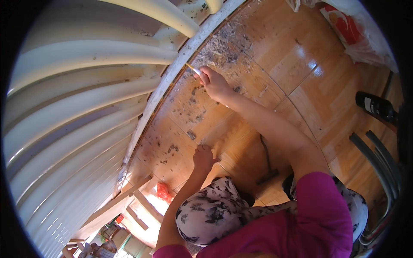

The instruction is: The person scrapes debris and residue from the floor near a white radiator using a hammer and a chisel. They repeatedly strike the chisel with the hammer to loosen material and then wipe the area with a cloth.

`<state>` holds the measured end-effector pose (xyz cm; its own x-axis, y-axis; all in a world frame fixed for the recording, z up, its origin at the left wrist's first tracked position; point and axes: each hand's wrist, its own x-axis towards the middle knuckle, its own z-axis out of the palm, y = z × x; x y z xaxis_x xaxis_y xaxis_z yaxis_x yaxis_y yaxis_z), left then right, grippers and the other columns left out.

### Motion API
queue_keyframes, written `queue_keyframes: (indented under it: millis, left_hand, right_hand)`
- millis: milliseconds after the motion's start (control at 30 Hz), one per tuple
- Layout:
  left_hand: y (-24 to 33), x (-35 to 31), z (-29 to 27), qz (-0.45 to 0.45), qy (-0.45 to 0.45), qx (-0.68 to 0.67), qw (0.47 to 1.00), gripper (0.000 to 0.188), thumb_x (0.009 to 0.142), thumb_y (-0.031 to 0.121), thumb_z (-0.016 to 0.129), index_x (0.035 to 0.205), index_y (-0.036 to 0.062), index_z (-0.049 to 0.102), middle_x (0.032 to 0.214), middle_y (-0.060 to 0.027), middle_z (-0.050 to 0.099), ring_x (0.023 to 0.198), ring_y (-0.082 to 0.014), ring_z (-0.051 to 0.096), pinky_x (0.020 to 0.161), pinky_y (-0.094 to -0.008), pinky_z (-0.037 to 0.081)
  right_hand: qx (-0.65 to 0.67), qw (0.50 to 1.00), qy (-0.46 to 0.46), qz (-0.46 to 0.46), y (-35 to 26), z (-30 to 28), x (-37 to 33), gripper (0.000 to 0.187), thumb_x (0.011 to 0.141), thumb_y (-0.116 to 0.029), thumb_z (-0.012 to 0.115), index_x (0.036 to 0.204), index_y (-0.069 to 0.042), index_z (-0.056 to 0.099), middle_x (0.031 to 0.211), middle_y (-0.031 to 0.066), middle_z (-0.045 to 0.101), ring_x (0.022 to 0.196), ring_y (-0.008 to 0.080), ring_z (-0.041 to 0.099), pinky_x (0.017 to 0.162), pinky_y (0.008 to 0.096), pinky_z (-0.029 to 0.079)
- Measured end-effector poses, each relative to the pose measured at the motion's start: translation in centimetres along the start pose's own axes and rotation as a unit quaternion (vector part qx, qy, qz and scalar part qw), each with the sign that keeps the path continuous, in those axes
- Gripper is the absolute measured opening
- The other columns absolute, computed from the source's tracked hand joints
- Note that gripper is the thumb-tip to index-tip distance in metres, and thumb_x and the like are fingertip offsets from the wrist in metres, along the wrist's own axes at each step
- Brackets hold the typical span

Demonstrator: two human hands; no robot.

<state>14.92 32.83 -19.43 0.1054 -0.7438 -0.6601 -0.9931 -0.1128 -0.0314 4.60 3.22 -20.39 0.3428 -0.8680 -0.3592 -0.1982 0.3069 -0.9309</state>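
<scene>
My right hand [212, 86] is closed round a slim tool [196, 70] with a white handle and a thin yellowish end. That end meets or nearly meets the pale, speckled rail [183, 58] along the foot of a row of cream-white ribs [99, 53]. My fingers hide part of the handle. Grey flakes and dust [226, 47] lie on the wood-look tiled floor beside the rail. My left hand [203, 157] is low in front of my knee, thumb stretched out to the side and fingers bent over. I see nothing in it.
A dark tool with a thin handle [266, 152] lies on the floor by my legs. At the right are a dark bottle [376, 107], grey tubes [376, 157] and a plastic bag [359, 32]. Wooden bars [147, 205] and a red crumpled thing [163, 192] are at the lower left.
</scene>
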Motion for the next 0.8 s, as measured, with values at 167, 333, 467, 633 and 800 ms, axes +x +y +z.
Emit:
queue_keyframes:
  millis: [167, 333, 467, 633, 800]
  left_hand:
    - [0.7, 0.0, -0.2, 0.002, -0.020, -0.011, 1.000, 0.073, 0.060, 0.046, 0.086, 0.103, -0.0017, 0.051, 0.102, -0.0189, 0.053, 0.091, -0.0339, 0.060, 0.072, -0.0416, 0.054]
    - [0.1, 0.1, 0.1, -0.019, -0.029, -0.001, 0.999, 0.075, 0.058, 0.047, 0.087, 0.104, -0.0015, 0.053, 0.102, -0.0159, 0.053, 0.093, -0.0305, 0.060, 0.072, -0.0386, 0.055]
    - [0.5, -0.2, -0.6, -0.024, -0.044, -0.003, 0.999, 0.074, 0.059, 0.046, 0.086, 0.104, -0.0008, 0.052, 0.104, -0.0168, 0.053, 0.095, -0.0316, 0.059, 0.075, -0.0404, 0.055]
    - [0.2, -0.3, -0.3, -0.004, -0.017, 0.015, 1.000, 0.075, 0.058, 0.050, 0.085, 0.103, 0.0003, 0.051, 0.103, -0.0167, 0.053, 0.092, -0.0310, 0.061, 0.071, -0.0393, 0.056]
    - [0.5, 0.2, -0.3, 0.004, -0.021, 0.033, 0.999, 0.077, 0.058, 0.051, 0.085, 0.101, -0.0013, 0.050, 0.103, -0.0169, 0.052, 0.091, -0.0308, 0.060, 0.071, -0.0392, 0.056]
  right_hand:
    - [0.070, 0.981, 0.178, -0.045, 1.5, -7.5, 3.7, 0.018, 0.101, -0.015, 0.040, 0.103, -0.008, 0.057, 0.096, 0.0097, 0.064, 0.076, 0.0181, 0.057, 0.070, 0.0353, 0.047]
    - [-0.138, 0.990, -0.007, -0.022, -1.6, -6.1, 1.1, 0.015, 0.096, -0.008, 0.046, 0.103, -0.009, 0.059, 0.090, 0.0093, 0.061, 0.073, 0.0196, 0.056, 0.067, 0.0360, 0.046]
    - [-0.217, 0.960, 0.078, -0.161, 1.8, -8.5, -0.7, 0.014, 0.096, -0.006, 0.047, 0.103, -0.008, 0.059, 0.093, 0.0111, 0.061, 0.072, 0.0228, 0.057, 0.068, 0.0375, 0.047]
    - [-0.076, 0.909, 0.342, -0.226, 3.0, -15.1, 2.6, 0.018, 0.097, -0.009, 0.050, 0.114, -0.010, 0.057, 0.093, 0.0064, 0.061, 0.079, 0.0147, 0.056, 0.069, 0.0288, 0.046]
    - [0.126, 0.931, 0.319, -0.127, 0.0, -17.9, 4.8, 0.023, 0.098, -0.014, 0.052, 0.121, -0.011, 0.053, 0.094, 0.0057, 0.062, 0.073, 0.0124, 0.053, 0.060, 0.0280, 0.044]
